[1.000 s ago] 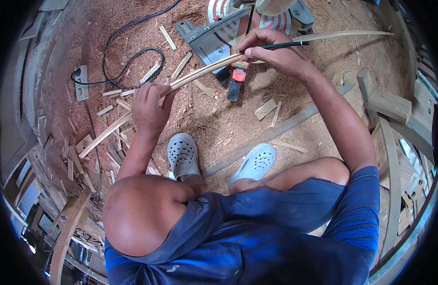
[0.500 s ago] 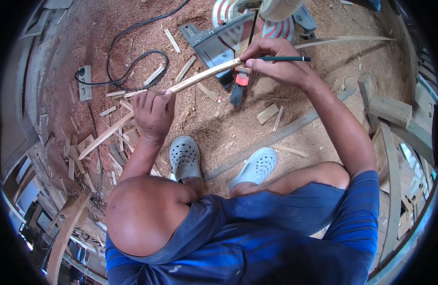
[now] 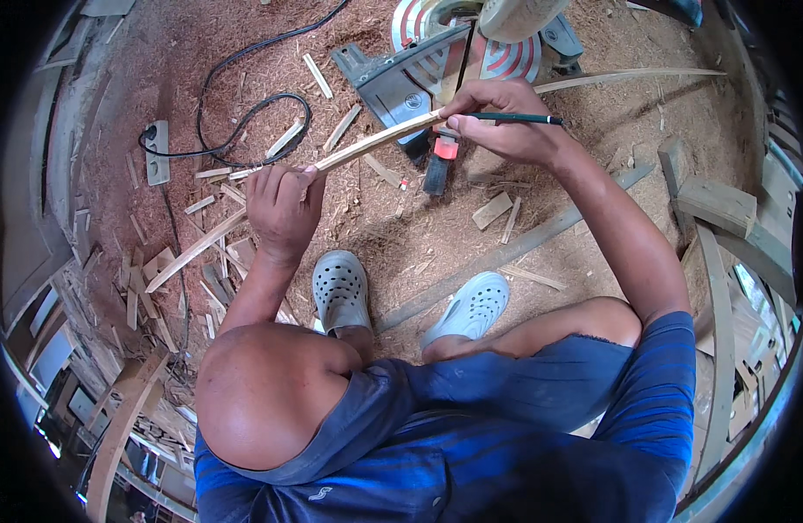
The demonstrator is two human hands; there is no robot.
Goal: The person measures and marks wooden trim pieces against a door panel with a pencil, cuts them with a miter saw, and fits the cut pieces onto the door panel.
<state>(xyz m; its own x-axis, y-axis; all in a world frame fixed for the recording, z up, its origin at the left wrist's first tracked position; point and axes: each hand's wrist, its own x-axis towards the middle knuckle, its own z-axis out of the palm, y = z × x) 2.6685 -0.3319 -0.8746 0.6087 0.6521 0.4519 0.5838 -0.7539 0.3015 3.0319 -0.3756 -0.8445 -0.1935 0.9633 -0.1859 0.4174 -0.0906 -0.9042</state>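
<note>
A thin pale wood strip (image 3: 375, 139) slants across in front of me, its left end low and its right part higher. My left hand (image 3: 284, 205) is closed around it left of the middle, thumb along the top. My right hand (image 3: 506, 122) pinches the strip between thumb and fingers, and a dark green pencil (image 3: 528, 118) lies in the same hand, pointing right. Beyond that hand a pale strip runs on to the right; whether it is the same piece is hidden. Just past my right hand stands a mitre saw (image 3: 401, 91) with a grey base and red-marked table.
Sawdust and several wood offcuts (image 3: 492, 210) cover the ground. A black cable (image 3: 211, 78) loops to a white power strip (image 3: 157, 152) at the left. A long flat board (image 3: 532, 240) lies beyond my feet. Timber pieces (image 3: 719, 205) stand at the right.
My right hand has shifted very slightly, and the pencil's far end has tipped a little down and to the left. My left hand and the strip look almost unmoved.
</note>
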